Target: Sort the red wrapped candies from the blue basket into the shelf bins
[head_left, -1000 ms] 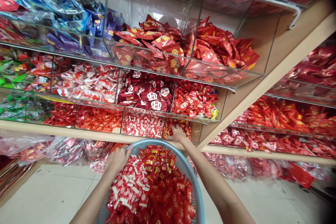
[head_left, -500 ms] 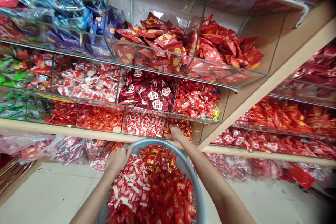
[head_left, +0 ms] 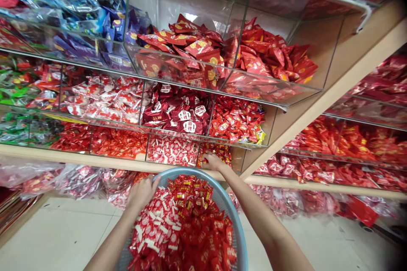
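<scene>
My left hand (head_left: pixel 143 189) is closed on the left rim of a round blue-grey plastic basket (head_left: pixel 239 224). In the basket lie white-and-red wrapped candies (head_left: pixel 155 224) on the left, small red-and-yellow wrapped candies (head_left: pixel 192 192) at the back, and larger red packets (head_left: pixel 206 241) at the front right. Beyond the basket, my right hand (head_left: pixel 213 162) reaches into the lowest right bin, among red-and-yellow wrapped candies (head_left: pixel 223 151). Its fingers look curled inward; their tips and anything within them are hidden.
Clear-fronted bins rise in tiers, with white-and-red candies (head_left: pixel 173 150), maroon packets (head_left: pixel 187 112) and red orange-print packets (head_left: pixel 197 46). A slanting wooden divider (head_left: pixel 299 125) stands to the right. Bagged candies (head_left: pixel 79 180) lie beneath the shelf on the tiled floor (head_left: pixel 73 224).
The view has shifted very slightly. My right hand stays in the same bin, with its fingers a little changed in pose. The left hand keeps its hold on the basket.
</scene>
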`<state>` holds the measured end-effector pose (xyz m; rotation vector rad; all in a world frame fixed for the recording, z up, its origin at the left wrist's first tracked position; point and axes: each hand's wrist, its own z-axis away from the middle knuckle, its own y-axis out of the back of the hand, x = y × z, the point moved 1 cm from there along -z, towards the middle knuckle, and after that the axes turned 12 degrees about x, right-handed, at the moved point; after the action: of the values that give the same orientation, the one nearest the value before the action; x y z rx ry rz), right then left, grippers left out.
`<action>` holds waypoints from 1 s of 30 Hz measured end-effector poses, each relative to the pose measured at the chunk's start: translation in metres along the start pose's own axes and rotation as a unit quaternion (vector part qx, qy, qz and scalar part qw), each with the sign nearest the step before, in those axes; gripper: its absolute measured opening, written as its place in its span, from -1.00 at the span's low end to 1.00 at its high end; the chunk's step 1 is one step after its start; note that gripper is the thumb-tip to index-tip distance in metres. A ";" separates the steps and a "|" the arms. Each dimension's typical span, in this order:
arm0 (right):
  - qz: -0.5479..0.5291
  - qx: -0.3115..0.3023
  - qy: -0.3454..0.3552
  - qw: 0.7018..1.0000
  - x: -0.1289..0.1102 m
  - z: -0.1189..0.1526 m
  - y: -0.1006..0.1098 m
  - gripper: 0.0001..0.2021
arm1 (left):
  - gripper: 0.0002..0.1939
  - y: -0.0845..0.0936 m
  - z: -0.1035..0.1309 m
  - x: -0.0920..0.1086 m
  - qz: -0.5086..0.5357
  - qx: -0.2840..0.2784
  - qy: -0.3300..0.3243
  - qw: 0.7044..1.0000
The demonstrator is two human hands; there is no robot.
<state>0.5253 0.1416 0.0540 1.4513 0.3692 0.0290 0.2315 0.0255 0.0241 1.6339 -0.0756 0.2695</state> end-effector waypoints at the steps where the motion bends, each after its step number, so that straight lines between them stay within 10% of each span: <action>1: -0.002 0.001 -0.004 1.000 -0.001 -0.002 -0.001 -0.72 | -0.30 0.000 0.000 0.000 -0.001 0.002 -0.001 1.000; 15: -0.242 0.141 -0.056 0.958 0.025 -0.005 -0.003 -0.76 | -0.31 -0.003 0.000 -0.001 -0.004 0.009 -0.004 1.000; 24: -0.680 0.136 -0.212 0.688 0.024 0.011 0.012 -0.72 | -0.27 0.000 -0.001 -0.001 0.003 -0.001 -0.001 1.000; 30: -0.699 0.125 -0.254 0.656 0.024 0.017 0.008 -0.79 | -0.27 0.002 0.000 0.001 0.000 -0.005 0.000 1.000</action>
<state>0.5540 0.1315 0.0573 1.0156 0.9571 -1.7111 0.2322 0.0256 0.0259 1.6235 -0.0767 0.2699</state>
